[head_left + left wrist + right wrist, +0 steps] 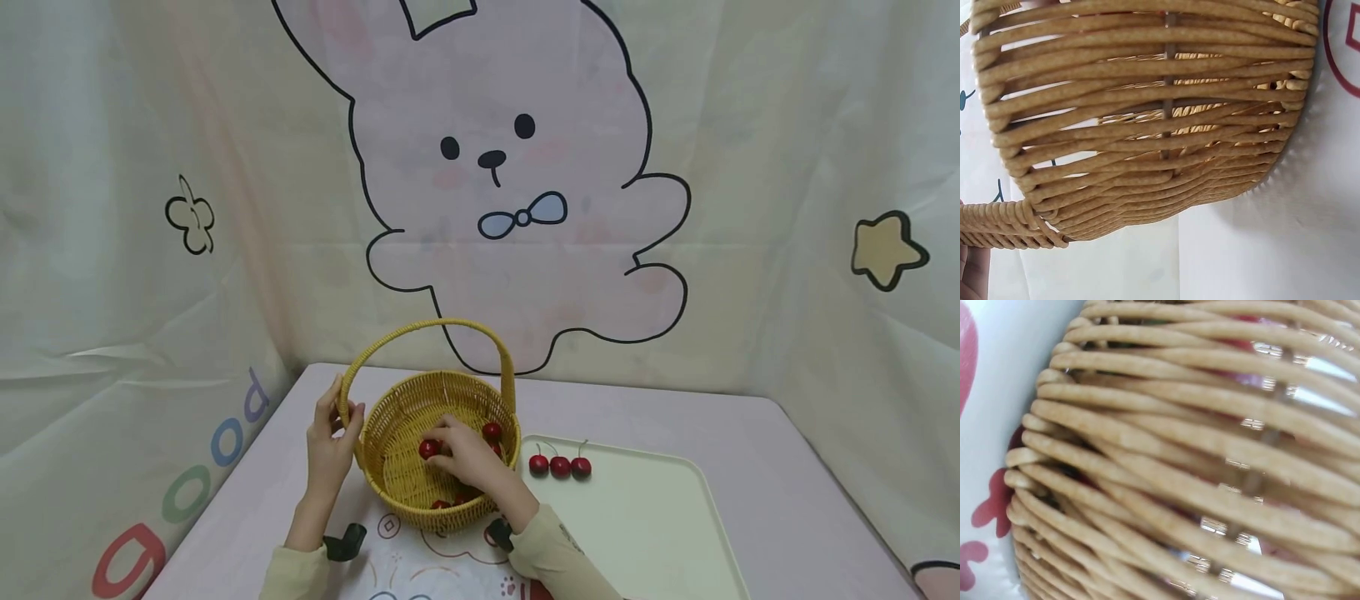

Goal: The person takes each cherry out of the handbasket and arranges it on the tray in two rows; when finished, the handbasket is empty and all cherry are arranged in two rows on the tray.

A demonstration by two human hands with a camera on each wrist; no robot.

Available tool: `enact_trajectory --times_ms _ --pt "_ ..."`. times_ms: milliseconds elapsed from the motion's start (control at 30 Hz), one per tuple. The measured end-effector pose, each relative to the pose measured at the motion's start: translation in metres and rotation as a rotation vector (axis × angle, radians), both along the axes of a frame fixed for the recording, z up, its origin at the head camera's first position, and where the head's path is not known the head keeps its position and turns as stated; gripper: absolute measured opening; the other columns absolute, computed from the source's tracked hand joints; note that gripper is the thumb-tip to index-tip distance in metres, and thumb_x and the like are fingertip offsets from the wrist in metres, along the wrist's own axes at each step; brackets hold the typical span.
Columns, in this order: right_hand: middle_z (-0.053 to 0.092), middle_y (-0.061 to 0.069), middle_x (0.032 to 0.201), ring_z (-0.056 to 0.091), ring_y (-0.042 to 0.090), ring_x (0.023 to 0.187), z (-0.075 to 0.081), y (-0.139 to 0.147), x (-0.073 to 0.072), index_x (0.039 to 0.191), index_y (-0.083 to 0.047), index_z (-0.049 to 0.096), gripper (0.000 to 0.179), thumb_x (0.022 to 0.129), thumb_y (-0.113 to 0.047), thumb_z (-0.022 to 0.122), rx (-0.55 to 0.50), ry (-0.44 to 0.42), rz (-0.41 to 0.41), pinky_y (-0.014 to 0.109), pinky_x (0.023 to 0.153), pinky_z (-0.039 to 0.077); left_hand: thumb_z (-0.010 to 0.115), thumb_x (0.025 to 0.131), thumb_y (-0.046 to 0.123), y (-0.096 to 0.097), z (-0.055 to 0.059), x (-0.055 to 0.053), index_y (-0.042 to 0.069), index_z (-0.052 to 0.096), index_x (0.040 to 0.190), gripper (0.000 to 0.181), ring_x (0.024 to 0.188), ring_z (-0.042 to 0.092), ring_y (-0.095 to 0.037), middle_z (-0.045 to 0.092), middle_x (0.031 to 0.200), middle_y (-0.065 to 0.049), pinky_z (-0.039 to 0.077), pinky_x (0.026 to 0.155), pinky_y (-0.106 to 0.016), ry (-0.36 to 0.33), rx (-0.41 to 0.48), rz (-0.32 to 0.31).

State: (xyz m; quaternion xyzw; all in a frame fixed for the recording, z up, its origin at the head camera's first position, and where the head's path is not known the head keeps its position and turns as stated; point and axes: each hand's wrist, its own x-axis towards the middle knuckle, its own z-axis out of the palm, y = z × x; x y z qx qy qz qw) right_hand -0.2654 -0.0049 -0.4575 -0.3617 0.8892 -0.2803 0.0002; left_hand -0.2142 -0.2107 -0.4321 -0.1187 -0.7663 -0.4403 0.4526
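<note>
A yellow woven basket with a tall arched handle stands on the table. My left hand grips the handle's left base between thumb and fingers. In the left wrist view, part of that hand shows beside the handle, next to the basket's woven wall. Inside the basket, my right hand pinches a dark red cherry. Other cherries lie along the basket's right and near sides, partly hidden by the right hand and rim. The right wrist view is filled by woven wall.
Right of the basket lies a cream tray, with three stemmed cherries in a row near its far left corner. A printed white mat is under the basket's near side. Printed curtains surround the table.
</note>
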Motion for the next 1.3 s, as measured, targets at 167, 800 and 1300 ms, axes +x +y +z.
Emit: enact_trajectory --times_ms 167,800,1300 --pt "0.053 0.001 0.109 0.052 0.010 0.083 0.002 0.004 0.003 0.120 -0.011 0.061 0.035 0.086 -0.021 0.066 -0.067 0.002 0.013 0.019 0.069 0.044 0.061 0.080 -0.014 0.000 0.000 0.000 0.001 0.041 0.133 0.058 0.070 0.048 0.002 0.054 0.077 -0.014 0.043 0.067 -0.009 0.007 0.000 -0.007" --pt "0.056 0.005 0.119 0.063 0.016 0.092 0.008 0.032 0.016 0.126 -0.008 0.057 0.039 0.087 -0.009 0.063 -0.337 -0.026 -0.006 0.016 0.071 0.050 0.061 0.080 -0.015 0.001 0.001 0.001 -0.001 0.041 0.131 0.057 0.069 0.047 0.002 0.053 0.076 -0.014 0.042 0.067 -0.007 0.000 0.013 -0.019" --pt "0.060 -0.006 0.106 0.056 0.006 0.076 0.018 0.061 0.022 0.108 -0.019 0.066 0.027 0.082 -0.020 0.070 -0.446 0.063 -0.140 0.020 0.065 0.050 0.061 0.079 -0.015 0.001 0.001 0.001 0.000 0.042 0.131 0.058 0.071 0.047 0.003 0.053 0.077 -0.014 0.042 0.066 -0.008 0.007 0.001 -0.007"
